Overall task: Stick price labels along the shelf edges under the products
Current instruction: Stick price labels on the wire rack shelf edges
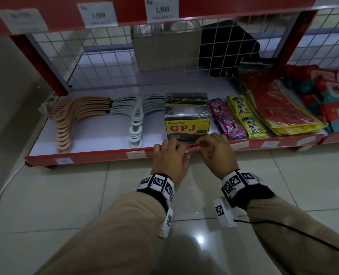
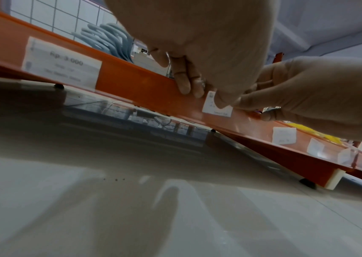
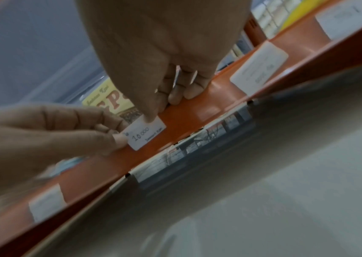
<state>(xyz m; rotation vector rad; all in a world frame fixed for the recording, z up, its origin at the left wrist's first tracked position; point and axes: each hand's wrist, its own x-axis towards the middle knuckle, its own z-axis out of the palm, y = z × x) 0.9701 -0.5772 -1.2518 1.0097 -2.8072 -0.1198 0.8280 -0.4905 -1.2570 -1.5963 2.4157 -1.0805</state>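
A small white price label (image 3: 146, 135) reading 10.000 lies against the red shelf edge (image 1: 105, 155), right under the yellow GPJ box (image 1: 187, 126). My left hand (image 1: 176, 143) holds its left end: the thumb (image 3: 120, 139) is on the label and the fingers (image 2: 184, 87) curl over the lip. My right hand (image 1: 206, 141) holds the right end the same way, thumb (image 3: 148, 116) on the label's upper corner, fingers (image 3: 189, 90) hooked over the shelf lip. In the head view the label (image 1: 192, 150) is mostly hidden between the hands.
Other labels (image 1: 135, 154) (image 1: 240, 144) sit on the same strip. Beige hangers (image 1: 65, 124), white hangers (image 1: 135, 120), purple sachets (image 1: 228, 120), yellow-green sachets (image 1: 248, 120) and red packs (image 1: 273, 108) lie on the shelf. An upper shelf with price cards (image 1: 98, 14) overhangs. Glossy floor tiles (image 1: 65, 195) are below.
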